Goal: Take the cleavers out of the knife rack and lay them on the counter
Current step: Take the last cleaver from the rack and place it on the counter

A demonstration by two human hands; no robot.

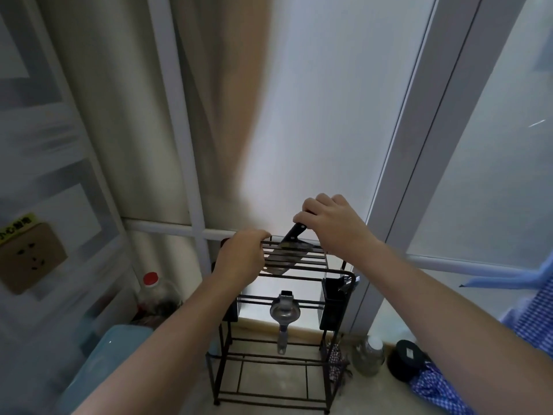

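Note:
A black wire knife rack [302,277] stands on the counter against a frosted window. One cleaver [282,260] with a black handle and a steel blade sits tilted among the rack's top bars. My right hand [332,226] is closed around its handle from above. My left hand [242,254] grips the rack's top left bars and hides that corner. The blade's lower part shows through the bars.
A metal strainer [284,313] hangs from the rack's middle rail. A black holder [333,304] is clipped on the rack's right side. A red-capped bottle [151,290], a blue container [101,363], a glass jar [369,354], a dark jar [405,359] and checked cloth [434,390] surround it.

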